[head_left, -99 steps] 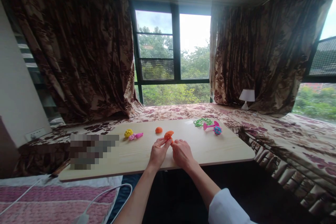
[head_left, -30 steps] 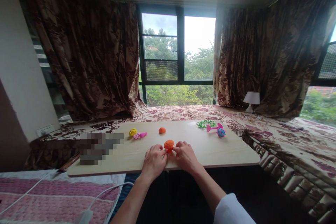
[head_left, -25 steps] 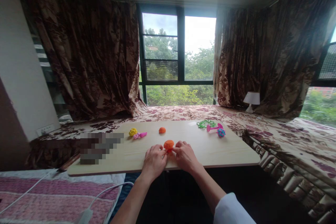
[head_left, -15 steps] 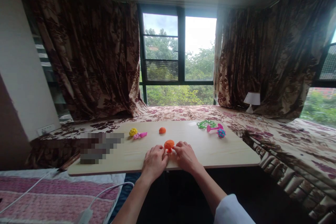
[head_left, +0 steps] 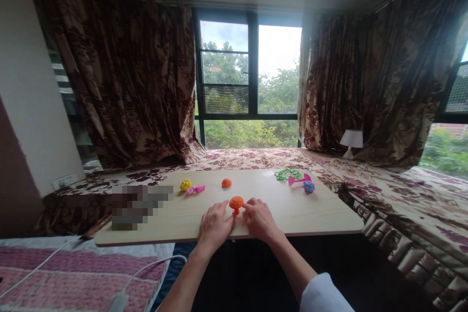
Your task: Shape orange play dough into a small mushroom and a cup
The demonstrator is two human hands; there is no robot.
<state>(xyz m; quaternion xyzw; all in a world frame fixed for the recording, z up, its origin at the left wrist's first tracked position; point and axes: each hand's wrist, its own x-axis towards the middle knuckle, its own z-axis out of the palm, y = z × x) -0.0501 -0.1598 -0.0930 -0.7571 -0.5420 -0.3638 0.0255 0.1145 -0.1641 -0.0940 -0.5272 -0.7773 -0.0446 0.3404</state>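
Observation:
An orange mushroom-shaped piece [head_left: 237, 202], perhaps of modelling clay, stands upright on a narrow base near the front edge of the table. My left hand [head_left: 215, 225] curls around its left side, thumb low by the base. From the right, my right hand [head_left: 260, 219] has its bent fingertips against the edge of the cap. Both hands rest on the tabletop, and the fingers' inner sides are partly hidden. Behind the piece sits a smaller orange dome-shaped lump [head_left: 226, 183].
On the pale wooden table [head_left: 314, 219] lie a yellow lump [head_left: 185, 185], a pink piece [head_left: 195, 189], green loops [head_left: 287, 174], a pink dumbbell-shaped toy [head_left: 298, 180] and a blue-pink knobbly ball [head_left: 309, 186]. A blurred patch covers the table's left. A white lamp [head_left: 351, 140] stands beyond.
Little differs. The fingers of my left hand have shifted slightly, and the view has moved a touch. The orange mushroom-shaped piece remains between my hands.

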